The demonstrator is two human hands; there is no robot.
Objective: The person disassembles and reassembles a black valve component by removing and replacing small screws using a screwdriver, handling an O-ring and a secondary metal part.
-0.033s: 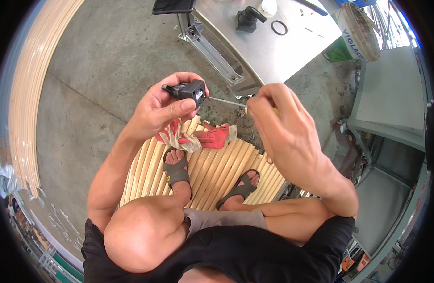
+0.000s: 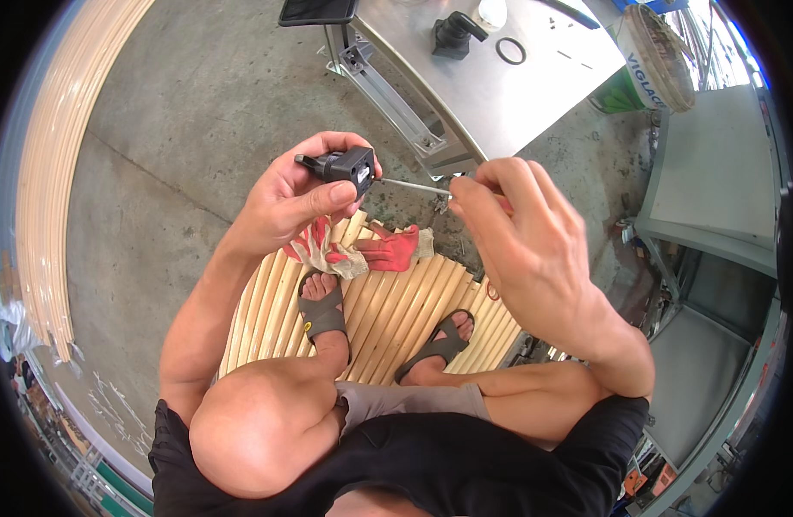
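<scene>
Left hand [image 2: 297, 202] is curled tight w/ thumb pressed over a small black plastic fitting [image 2: 345, 164], held up in front of the chest; a short stub sticks out of the fitting's left end. Right hand [image 2: 526, 237] is closed in a pinch, fingertips [image 2: 465, 185] bunched on the end of a thin metal rod [image 2: 409, 184], prob. a screwdriver shaft, handle hidden inside the fist. Rod tip meets the fitting's right face; the contact pt is too small to make out. Below the hands, red-and-cream work gloves [image 2: 366, 250] lie on a bundle of pale bamboo-like slats [image 2: 388, 310] under the sandalled feet. Another black part [image 2: 452, 34] and a black ring [image 2: 510, 50] sit on the grey metal sheet [image 2: 500, 95], well apart from both hands.
</scene>
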